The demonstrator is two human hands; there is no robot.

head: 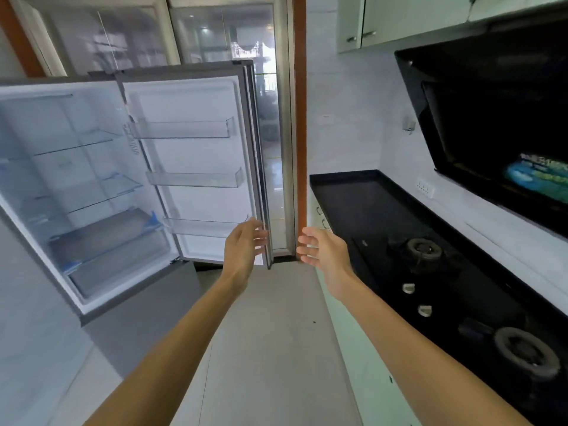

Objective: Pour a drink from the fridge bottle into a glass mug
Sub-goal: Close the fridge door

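Note:
The fridge (76, 186) stands at the left with its door (196, 161) swung wide open. Its glass shelves and the clear door racks hold nothing I can see; no bottle and no glass mug are in view. My left hand (242, 247) is at the door's outer edge near the lowest rack, fingers apart, touching or just short of the edge. My right hand (322, 247) hovers open a little to the right of the door edge, holding nothing.
A black counter (362, 198) with a gas hob (430, 259) runs along the right wall under a black hood (491, 103). White cabinets hang above. A glass sliding door (270, 118) with a wooden frame lies behind the fridge door. Grey floor stretches ahead.

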